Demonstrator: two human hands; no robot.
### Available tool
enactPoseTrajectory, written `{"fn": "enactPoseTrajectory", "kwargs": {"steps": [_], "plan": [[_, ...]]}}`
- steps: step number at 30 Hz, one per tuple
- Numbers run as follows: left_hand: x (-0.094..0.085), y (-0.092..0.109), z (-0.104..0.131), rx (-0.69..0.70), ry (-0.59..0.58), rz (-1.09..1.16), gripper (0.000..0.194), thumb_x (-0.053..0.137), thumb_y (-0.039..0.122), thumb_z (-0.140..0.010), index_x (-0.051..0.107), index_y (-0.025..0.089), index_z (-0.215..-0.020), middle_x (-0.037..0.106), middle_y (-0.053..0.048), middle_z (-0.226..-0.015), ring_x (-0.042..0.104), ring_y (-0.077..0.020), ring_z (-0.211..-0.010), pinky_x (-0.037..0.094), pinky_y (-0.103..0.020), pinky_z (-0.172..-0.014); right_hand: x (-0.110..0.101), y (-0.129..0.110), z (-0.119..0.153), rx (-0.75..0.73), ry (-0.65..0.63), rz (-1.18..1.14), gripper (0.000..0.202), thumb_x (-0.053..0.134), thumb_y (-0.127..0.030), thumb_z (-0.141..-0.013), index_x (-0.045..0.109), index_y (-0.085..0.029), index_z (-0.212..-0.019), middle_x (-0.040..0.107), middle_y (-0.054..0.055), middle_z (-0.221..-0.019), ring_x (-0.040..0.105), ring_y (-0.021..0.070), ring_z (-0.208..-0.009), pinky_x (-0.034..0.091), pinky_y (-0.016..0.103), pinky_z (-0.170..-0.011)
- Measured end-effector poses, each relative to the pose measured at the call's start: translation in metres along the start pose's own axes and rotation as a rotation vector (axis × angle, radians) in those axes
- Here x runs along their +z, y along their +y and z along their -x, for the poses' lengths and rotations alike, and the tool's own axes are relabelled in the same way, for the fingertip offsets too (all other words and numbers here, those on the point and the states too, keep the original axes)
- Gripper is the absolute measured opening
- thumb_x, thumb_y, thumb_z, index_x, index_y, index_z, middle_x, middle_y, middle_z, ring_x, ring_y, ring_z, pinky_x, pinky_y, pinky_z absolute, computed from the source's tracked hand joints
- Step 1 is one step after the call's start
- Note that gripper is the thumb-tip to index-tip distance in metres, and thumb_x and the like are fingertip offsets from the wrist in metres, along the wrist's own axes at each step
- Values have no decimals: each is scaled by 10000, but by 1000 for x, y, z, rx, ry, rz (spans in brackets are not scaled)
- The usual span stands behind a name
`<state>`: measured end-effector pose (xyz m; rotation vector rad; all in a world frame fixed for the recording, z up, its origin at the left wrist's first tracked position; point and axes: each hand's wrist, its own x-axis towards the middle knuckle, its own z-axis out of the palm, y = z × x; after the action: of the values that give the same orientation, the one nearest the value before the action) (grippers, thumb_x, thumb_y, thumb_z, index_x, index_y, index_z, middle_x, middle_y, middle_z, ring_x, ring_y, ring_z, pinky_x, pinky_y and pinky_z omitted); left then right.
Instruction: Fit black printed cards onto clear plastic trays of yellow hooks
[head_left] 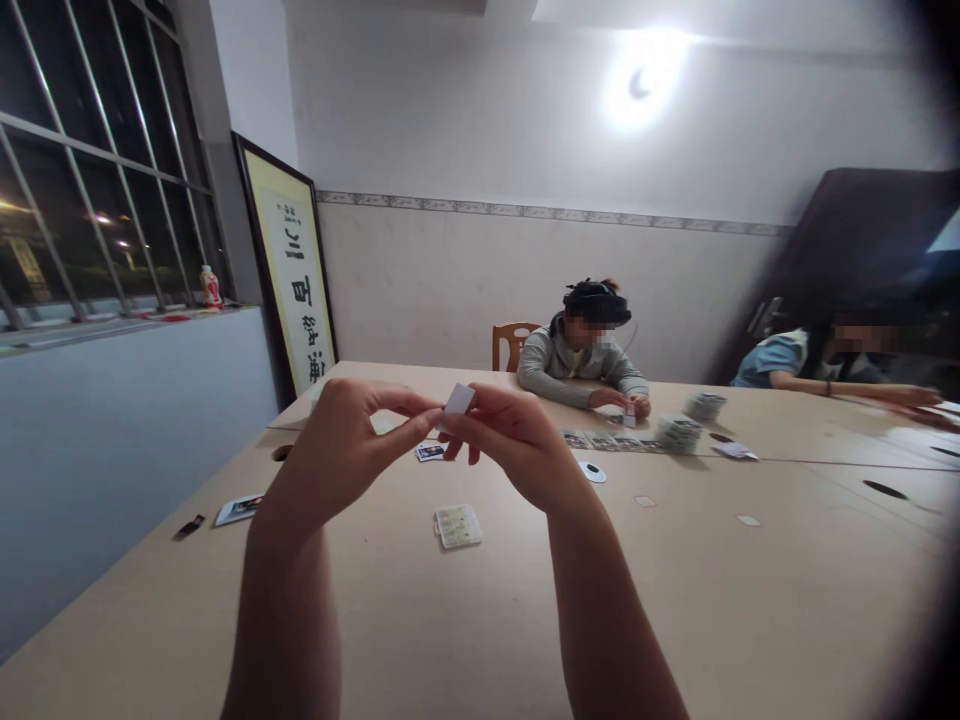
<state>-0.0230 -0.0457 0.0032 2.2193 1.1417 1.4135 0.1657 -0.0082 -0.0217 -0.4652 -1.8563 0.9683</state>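
Both my hands are raised above the table, pinching a small white card [459, 400] between them. My left hand [367, 425] holds its left edge between thumb and fingers. From the other side, my right hand [502, 425] grips it with thumb and forefinger, the other fingers curling below. Just under the right fingers a printed picture card [431, 453] lies on the table, partly hidden. Nearer to me is a flat clear plastic case [457, 526] with pale contents. To the left lie a white-edged photo card [238, 509] and a small dark strip [189, 527].
Across the table [420, 640] sits a person [577, 350] handling a small card; another person [810, 360] works at far right. Stacks of clear cases [679, 434] and a row of picture cards [611, 442] lie ahead right. A white oval piece [592, 472] rests nearer.
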Motion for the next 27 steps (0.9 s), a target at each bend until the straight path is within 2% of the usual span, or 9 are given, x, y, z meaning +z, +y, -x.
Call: {"fn": "enactPoseTrajectory", "kwargs": {"steps": [4, 8, 14, 27], "plan": [[1, 0, 0, 21, 13, -8, 195, 665, 295, -843, 838, 254, -762, 815, 1, -766, 737, -197, -712, 531, -278, -638, 0, 0, 0, 5, -1, 6, 209, 697, -395, -913, 702, -198, -843, 655, -17, -725, 656, 96, -655, 463, 229, -568], [0, 1, 1, 39, -14, -27, 210, 647, 259, -861, 839, 232, -780, 819, 5, -781, 741, -181, -725, 527, -259, -660, -1, 2, 0, -4, -17, -8, 221, 701, -400, -910, 698, -188, -847, 655, -15, -727, 658, 96, -652, 460, 225, -561], [-2, 4, 1, 19, -56, -22, 173, 694, 250, -860, 857, 255, -919, 834, 17, -856, 760, -159, -788, 529, -225, -689, -2, 1, 1, -12, -18, 11, 202, 702, -377, -917, 709, -182, -868, 655, -13, -726, 663, 95, -664, 470, 219, -573], [-3, 0, 0, 65, -75, -60, 224, 651, 229, -866, 864, 290, -898, 832, 21, -820, 755, -144, -735, 509, -233, -668, -1, 0, 1, -1, -20, 115, 234, 682, -391, -916, 689, -174, -830, 659, -6, -734, 672, 103, -668, 480, 217, -570]]}}
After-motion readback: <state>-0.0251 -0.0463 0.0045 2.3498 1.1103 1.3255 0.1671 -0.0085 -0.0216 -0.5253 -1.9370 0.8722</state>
